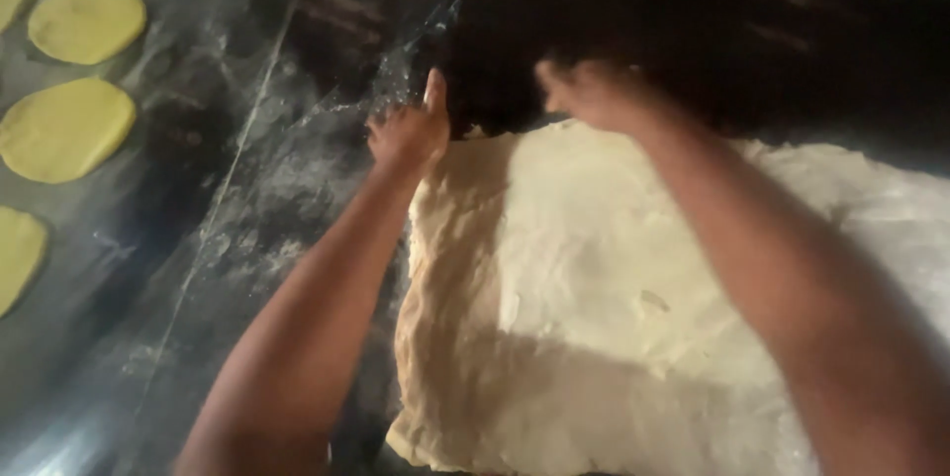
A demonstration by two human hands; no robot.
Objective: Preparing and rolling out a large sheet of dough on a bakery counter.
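A large, pale sheet of rolled dough (614, 308) covers the right half of the dark, floured worktop (247, 199). My left hand (408, 130) rests at the sheet's far left corner, fingers curled on the edge, thumb up. My right hand (589, 92) is at the far edge a little to the right, blurred, fingers bent over the dough's rim. Both forearms stretch out across the dough.
Several flat yellow dough discs (65, 128) lie in a column along the left edge of the worktop. Flour streaks mark the surface between them and the sheet. The area beyond the dough is dark and unclear.
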